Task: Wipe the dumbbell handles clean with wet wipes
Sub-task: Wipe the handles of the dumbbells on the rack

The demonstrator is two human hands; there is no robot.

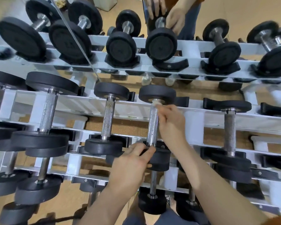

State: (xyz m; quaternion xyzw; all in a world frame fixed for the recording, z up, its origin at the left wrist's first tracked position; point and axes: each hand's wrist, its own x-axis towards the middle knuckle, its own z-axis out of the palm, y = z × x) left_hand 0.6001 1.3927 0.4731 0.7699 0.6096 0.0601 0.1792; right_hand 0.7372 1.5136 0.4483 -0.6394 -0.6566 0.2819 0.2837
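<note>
Head view: rack [136, 109] holds dumbbell [157, 93]; left fingers [148, 153] grip its near end, right fingers [162, 111] pinch wipe [156, 103] on handle [152, 125].

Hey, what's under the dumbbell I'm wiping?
The white rack rails and brown floor show beneath the dumbbell, with a second dumbbell on the lower tier. Your left hand and right forearm cover most of the near cradle, so that part can't be seen.

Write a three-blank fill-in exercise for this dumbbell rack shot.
The right hand holds a small white wet wipe against a dumbbell's knurled steel ____.
The left hand grips that dumbbell's near round head, coloured ____.
Behind the white metal rack, a ____ reflects both hands.
Missing: handle; black; mirror.
</note>
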